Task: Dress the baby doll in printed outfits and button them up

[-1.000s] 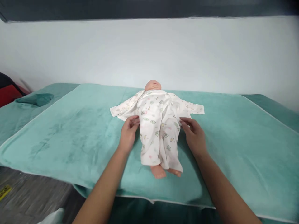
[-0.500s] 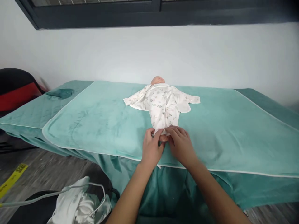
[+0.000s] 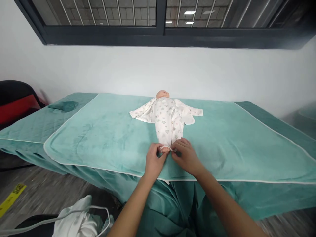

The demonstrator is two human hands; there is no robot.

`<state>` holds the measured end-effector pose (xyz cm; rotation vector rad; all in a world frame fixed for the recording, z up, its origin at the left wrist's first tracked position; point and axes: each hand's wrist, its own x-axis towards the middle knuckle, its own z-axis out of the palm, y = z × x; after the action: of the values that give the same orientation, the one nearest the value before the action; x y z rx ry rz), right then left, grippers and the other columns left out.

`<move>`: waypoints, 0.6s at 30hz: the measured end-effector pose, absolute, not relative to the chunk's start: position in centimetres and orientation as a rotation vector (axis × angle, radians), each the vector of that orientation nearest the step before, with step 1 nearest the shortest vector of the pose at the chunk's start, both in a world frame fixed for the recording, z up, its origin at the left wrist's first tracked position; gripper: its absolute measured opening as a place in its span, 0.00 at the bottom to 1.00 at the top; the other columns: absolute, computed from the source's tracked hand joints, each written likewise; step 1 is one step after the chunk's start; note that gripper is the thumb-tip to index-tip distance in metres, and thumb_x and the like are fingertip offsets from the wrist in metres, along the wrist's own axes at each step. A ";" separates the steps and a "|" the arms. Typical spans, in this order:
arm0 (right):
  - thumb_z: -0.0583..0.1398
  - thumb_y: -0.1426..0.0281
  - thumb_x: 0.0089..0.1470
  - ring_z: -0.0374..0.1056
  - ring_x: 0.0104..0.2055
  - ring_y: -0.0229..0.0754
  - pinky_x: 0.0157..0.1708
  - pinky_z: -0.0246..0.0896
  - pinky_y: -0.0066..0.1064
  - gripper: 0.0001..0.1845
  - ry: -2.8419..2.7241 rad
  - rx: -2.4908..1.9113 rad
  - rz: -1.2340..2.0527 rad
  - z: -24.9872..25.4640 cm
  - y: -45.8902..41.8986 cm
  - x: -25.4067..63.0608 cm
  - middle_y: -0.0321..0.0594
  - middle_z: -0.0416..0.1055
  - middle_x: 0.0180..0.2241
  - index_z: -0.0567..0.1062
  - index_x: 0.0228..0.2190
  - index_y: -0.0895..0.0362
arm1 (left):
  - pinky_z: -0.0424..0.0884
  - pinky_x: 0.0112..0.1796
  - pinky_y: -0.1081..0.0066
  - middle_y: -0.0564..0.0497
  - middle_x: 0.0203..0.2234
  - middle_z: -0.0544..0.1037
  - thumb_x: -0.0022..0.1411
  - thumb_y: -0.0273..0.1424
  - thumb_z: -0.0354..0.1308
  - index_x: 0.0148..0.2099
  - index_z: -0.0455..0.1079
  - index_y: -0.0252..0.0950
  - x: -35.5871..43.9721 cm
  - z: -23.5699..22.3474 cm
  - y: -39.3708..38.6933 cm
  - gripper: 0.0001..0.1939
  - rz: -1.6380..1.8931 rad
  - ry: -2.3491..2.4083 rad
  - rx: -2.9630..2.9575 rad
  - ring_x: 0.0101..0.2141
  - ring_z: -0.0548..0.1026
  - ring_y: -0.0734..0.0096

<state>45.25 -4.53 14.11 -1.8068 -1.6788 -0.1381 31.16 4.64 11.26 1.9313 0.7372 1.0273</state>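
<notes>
A baby doll (image 3: 162, 94) lies on its back on the green bed cover (image 3: 106, 131), head toward the wall. It wears white printed baby trousers (image 3: 165, 126) and a white long-sleeved top (image 3: 189, 115) with the sleeves spread to both sides. My left hand (image 3: 155, 161) pinches the hem of the trouser leg at the doll's foot (image 3: 165, 149). On the other side, my right hand (image 3: 185, 154) holds the cuff edge between thumb and fingers. The foot's tip shows between my hands; the other foot is hidden.
A window with bars (image 3: 103, 14) sits in the white wall behind the bed. A black and red chair (image 3: 18, 107) stands at the left. White cloth (image 3: 76, 219) and a pale cable (image 3: 41, 223) are at the lower left. Yellow tape (image 3: 12, 199) marks the floor.
My view has tilted up, showing more of the window. Both hands stay at the hem, and the trouser edge now sits around the foot, with my right hand pulling the cuff slightly outward.
</notes>
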 end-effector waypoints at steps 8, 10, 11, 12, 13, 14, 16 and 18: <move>0.57 0.76 0.57 0.64 0.54 0.49 0.54 0.61 0.45 0.16 -1.537 -1.772 -0.171 13.1 -7.0 45.9 0.46 0.69 0.51 0.71 0.48 0.53 | 0.70 0.42 0.65 0.48 0.39 0.70 0.62 0.26 0.57 0.49 0.67 0.38 31.2 10.0 3.3 0.12 1.200 0.811 2.138 0.40 0.70 0.65; 0.58 0.73 0.59 0.65 0.52 0.49 0.52 0.64 0.44 0.16 -1.384 -1.825 -0.146 12.1 -7.2 46.5 0.48 0.68 0.50 0.70 0.49 0.53 | 0.69 0.49 0.59 0.43 0.47 0.69 0.63 0.25 0.56 0.54 0.66 0.39 31.3 10.5 2.9 0.17 1.231 0.748 2.295 0.49 0.69 0.59; 0.58 0.71 0.60 0.67 0.50 0.48 0.50 0.64 0.43 0.15 -1.330 -1.848 -0.110 11.6 -7.3 46.9 0.47 0.69 0.48 0.70 0.49 0.54 | 0.68 0.51 0.56 0.42 0.50 0.68 0.63 0.25 0.56 0.56 0.65 0.39 31.5 10.9 2.8 0.19 1.213 0.702 2.382 0.52 0.68 0.57; 0.58 0.69 0.60 0.67 0.48 0.48 0.48 0.65 0.42 0.13 -1.294 -1.870 -0.062 11.2 -7.3 47.2 0.46 0.70 0.46 0.71 0.47 0.54 | 0.66 0.53 0.54 0.41 0.52 0.68 0.62 0.24 0.57 0.56 0.65 0.39 31.8 11.4 2.8 0.20 1.169 0.650 2.469 0.54 0.66 0.55; 0.58 0.69 0.60 0.68 0.45 0.47 0.45 0.65 0.40 0.11 -1.274 -1.887 -0.011 10.9 -7.3 47.5 0.45 0.70 0.43 0.71 0.45 0.54 | 0.65 0.55 0.52 0.42 0.53 0.69 0.62 0.24 0.58 0.57 0.65 0.39 32.1 11.9 2.8 0.21 1.103 0.597 2.552 0.56 0.65 0.53; 0.58 0.68 0.60 0.68 0.41 0.46 0.42 0.65 0.39 0.09 -1.259 -1.897 0.029 10.8 -7.2 47.8 0.43 0.71 0.40 0.72 0.43 0.54 | 0.63 0.57 0.51 0.42 0.53 0.70 0.61 0.25 0.59 0.56 0.66 0.40 32.6 12.4 2.8 0.21 1.030 0.553 2.623 0.57 0.64 0.52; 0.57 0.69 0.60 0.67 0.36 0.43 0.38 0.64 0.36 0.05 -1.246 -1.888 0.074 10.9 -7.1 48.3 0.40 0.70 0.35 0.72 0.38 0.55 | 0.59 0.58 0.48 0.44 0.51 0.72 0.61 0.28 0.61 0.53 0.67 0.39 33.6 13.2 3.1 0.18 0.901 0.510 2.715 0.56 0.65 0.52; 0.56 0.71 0.59 0.66 0.34 0.42 0.37 0.63 0.35 0.03 -1.263 -1.824 0.093 11.5 -7.1 48.4 0.39 0.68 0.34 0.71 0.34 0.55 | 0.58 0.59 0.47 0.46 0.47 0.75 0.63 0.32 0.61 0.48 0.69 0.39 34.4 13.7 3.5 0.11 0.844 0.519 2.744 0.52 0.67 0.53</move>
<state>48.45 -7.14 11.50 -1.8237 -1.2628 0.0930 34.40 3.46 13.74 2.7441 0.5186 0.8444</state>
